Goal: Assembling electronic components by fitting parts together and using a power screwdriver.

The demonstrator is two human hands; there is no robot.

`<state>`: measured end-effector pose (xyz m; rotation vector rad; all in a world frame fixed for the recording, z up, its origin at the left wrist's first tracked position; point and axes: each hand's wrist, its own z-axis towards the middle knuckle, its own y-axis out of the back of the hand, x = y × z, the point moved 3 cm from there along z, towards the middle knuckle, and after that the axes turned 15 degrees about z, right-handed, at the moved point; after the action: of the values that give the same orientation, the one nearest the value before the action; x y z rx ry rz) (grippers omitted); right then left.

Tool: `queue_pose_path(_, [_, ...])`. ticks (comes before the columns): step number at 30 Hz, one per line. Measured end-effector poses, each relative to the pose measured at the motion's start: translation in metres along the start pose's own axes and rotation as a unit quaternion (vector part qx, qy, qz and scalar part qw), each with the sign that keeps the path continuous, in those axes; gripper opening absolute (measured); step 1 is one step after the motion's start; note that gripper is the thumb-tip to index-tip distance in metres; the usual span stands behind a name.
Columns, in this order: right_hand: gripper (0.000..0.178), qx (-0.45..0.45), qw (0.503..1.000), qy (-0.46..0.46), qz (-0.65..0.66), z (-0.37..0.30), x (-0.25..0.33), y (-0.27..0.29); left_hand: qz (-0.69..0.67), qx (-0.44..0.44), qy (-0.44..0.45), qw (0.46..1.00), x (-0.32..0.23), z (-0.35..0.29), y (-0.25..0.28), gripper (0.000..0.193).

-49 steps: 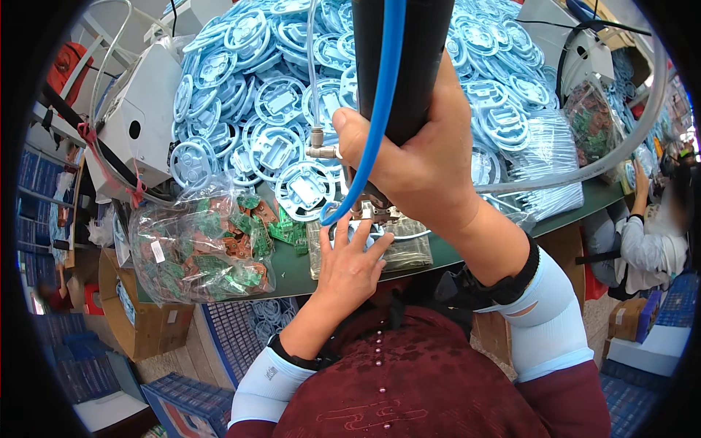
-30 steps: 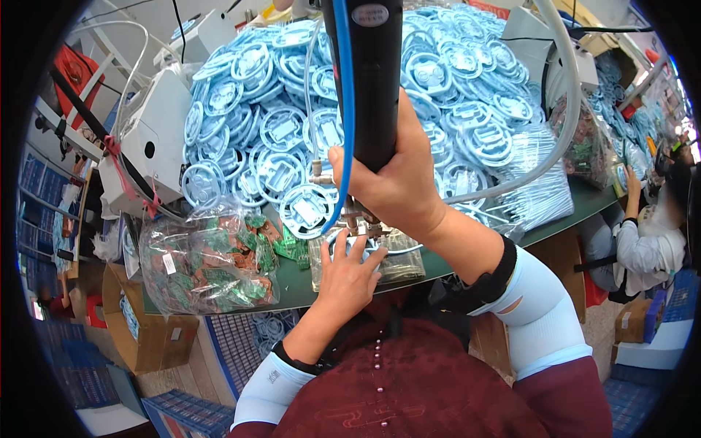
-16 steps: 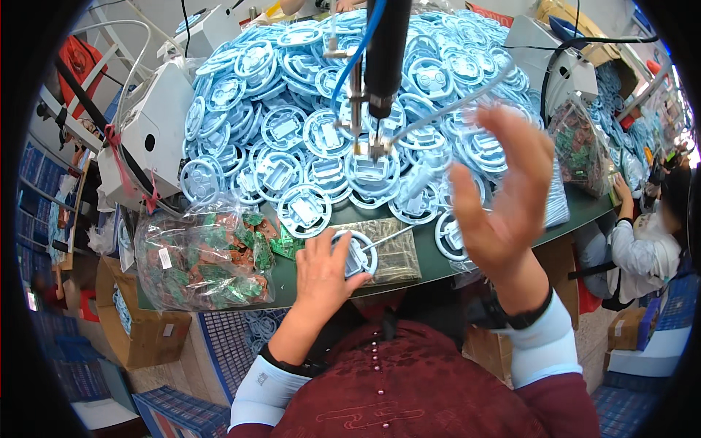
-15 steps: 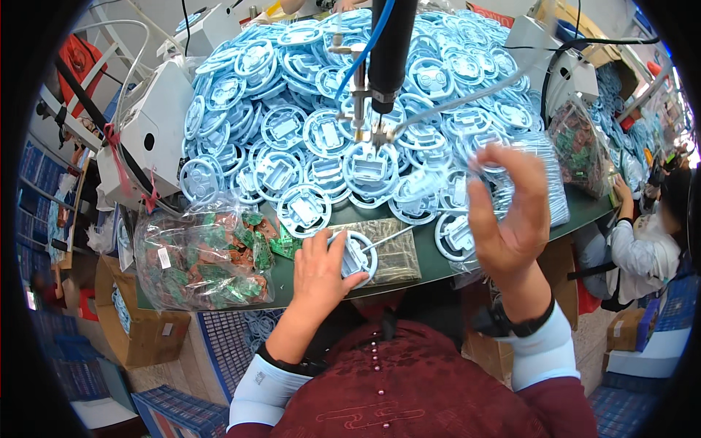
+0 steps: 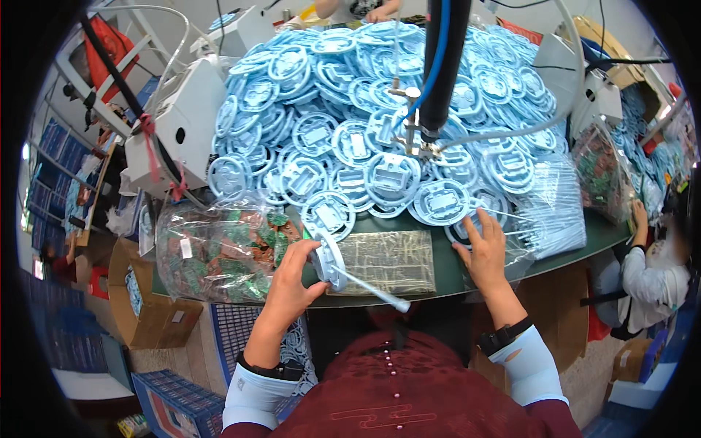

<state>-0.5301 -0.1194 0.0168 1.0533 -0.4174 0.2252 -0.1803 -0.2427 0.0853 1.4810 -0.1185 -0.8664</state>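
Note:
In my left hand [image 5: 292,281] is a round light-blue plastic part [image 5: 330,261], tilted nearly on edge between fingers and thumb. A thin light-blue rod [image 5: 376,290] sticks out from it to the right, over the table's front edge. My right hand [image 5: 485,252] has its fingers and thumb apart on another light-blue ring part [image 5: 456,232] at the right; whether they grip it is unclear. Beyond both hands rises a large heap of the same round parts [image 5: 350,142]. A black hanging electric screwdriver [image 5: 442,80] points down over this heap.
A clear bag of green and brown circuit boards [image 5: 219,252] lies left. A plastic-wrapped flat bundle [image 5: 387,263] sits between my hands. Bundled light-blue rods [image 5: 558,204] are at right. White machine boxes [image 5: 179,124] flank the heap. Other people's hands [image 5: 380,13] show at the far side.
My right hand has come down and inward onto a ring part. My left hand has tipped its part up, swinging the rod from pointing up-right to down-right. The whole view has shifted slightly.

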Motion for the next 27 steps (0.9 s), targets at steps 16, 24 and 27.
queue_pose_path(16, [0.029,0.034,0.946,0.237,0.218,0.02,0.102,-0.007,0.209,0.24,0.18,0.931,0.063,-0.128,0.086,0.054])
queue_pose_path(24, [0.041,0.181,0.944,0.267,0.068,0.104,0.151,-0.114,0.032,0.014,0.02,0.999,0.037,-0.008,-0.001,0.023])
queue_pose_path(27, [0.036,0.135,0.95,0.244,0.138,0.108,0.148,-0.108,0.08,-0.008,0.042,0.996,0.049,0.016,-0.02,0.029])
